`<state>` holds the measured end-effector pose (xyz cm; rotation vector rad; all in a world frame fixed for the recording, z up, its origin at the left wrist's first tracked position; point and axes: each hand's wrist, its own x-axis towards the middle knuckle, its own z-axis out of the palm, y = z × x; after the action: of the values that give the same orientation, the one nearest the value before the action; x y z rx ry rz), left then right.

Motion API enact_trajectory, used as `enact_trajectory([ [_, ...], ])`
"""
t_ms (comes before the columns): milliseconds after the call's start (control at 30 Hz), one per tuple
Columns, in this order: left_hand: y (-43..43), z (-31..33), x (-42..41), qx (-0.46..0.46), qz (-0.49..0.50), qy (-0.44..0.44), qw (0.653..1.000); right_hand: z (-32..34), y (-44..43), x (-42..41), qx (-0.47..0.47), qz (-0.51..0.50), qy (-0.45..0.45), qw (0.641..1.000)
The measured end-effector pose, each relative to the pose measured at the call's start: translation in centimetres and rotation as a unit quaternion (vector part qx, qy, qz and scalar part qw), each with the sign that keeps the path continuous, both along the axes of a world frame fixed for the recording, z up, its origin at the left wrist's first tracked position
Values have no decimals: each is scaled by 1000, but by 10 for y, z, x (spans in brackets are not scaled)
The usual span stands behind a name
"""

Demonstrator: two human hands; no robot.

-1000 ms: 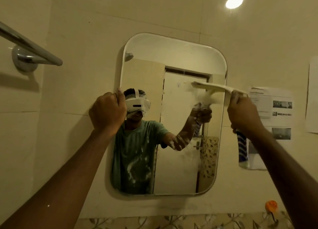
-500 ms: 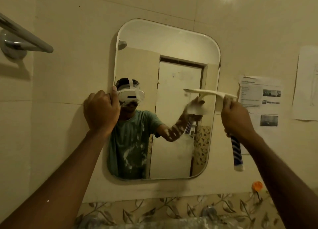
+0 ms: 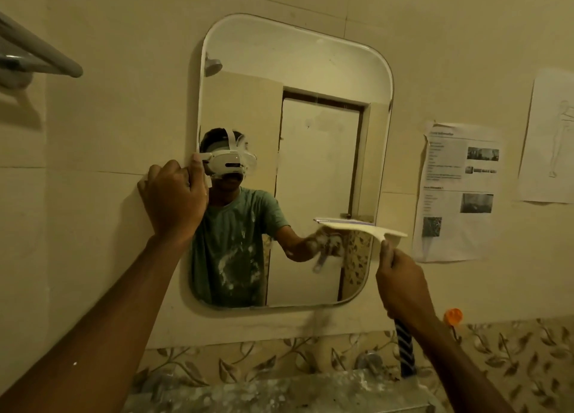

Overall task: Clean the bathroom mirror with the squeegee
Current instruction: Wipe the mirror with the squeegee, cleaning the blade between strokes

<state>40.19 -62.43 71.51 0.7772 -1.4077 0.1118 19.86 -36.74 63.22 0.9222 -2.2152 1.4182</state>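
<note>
A rounded rectangular mirror (image 3: 310, 77) hangs on the tiled wall ahead. My right hand (image 3: 400, 285) grips the squeegee (image 3: 360, 226) by its blue striped handle, which sticks out below my wrist. The white blade lies level against the glass at the mirror's lower right. My left hand (image 3: 174, 199) grips the mirror's left edge at mid height, thumb up along the rim. The reflection shows a person wearing a white headset.
A metal towel bar (image 3: 46, 55) juts out at upper left. Printed sheets (image 3: 459, 192) are taped to the wall right of the mirror. Below run leaf-patterned tiles, a tap (image 3: 368, 361), an orange-capped item (image 3: 453, 316) and a speckled counter (image 3: 279, 394).
My right hand has drawn the squeegee down the right side of the mirror, from upper-middle to the lower part. My left hand has stayed on the left edge.
</note>
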Motion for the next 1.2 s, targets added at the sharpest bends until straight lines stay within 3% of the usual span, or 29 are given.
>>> enact_trajectory([
  [233,-2,-8,0,10,3,0,1000,73,1,-19,-43,5,46,998],
  [567,-2,-29,1,12,9,-3,1000,-56,-11,-5,-33,-23,-4,999],
  [767,4,-28,3,19,-12,0,1000,-35,-3,-6,-33,-8,-20,999],
  [933,1,-29,3,20,-9,-4,1000,18,-5,-15,-69,12,36,997],
  [1200,5,-29,0,26,-6,10,1000,-85,6,-1,30,-17,-30,999],
])
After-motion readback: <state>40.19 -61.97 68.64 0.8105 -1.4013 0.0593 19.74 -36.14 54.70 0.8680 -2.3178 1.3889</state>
